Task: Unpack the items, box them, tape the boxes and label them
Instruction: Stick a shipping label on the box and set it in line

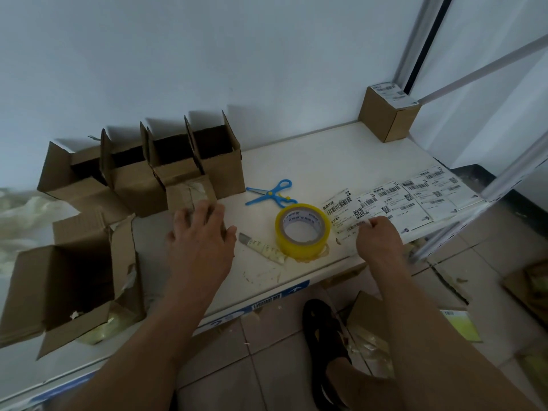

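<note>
A small taped cardboard box [189,192] sits on the white table [311,161] in front of a row of open boxes. My left hand [201,235] lies over its near side, fingers curled round it. My right hand [376,238] pinches the near corner of a strip of shipping labels [394,200] that runs off to the right. Between my hands lie a roll of yellow tape [302,231] and a utility knife [261,247].
Blue scissors [274,194] lie behind the tape. Several open boxes [154,161] stand along the wall; a larger open box [62,289] is at the near left. A sealed, labelled box [388,114] stands at the far right corner beside a metal rack [474,209].
</note>
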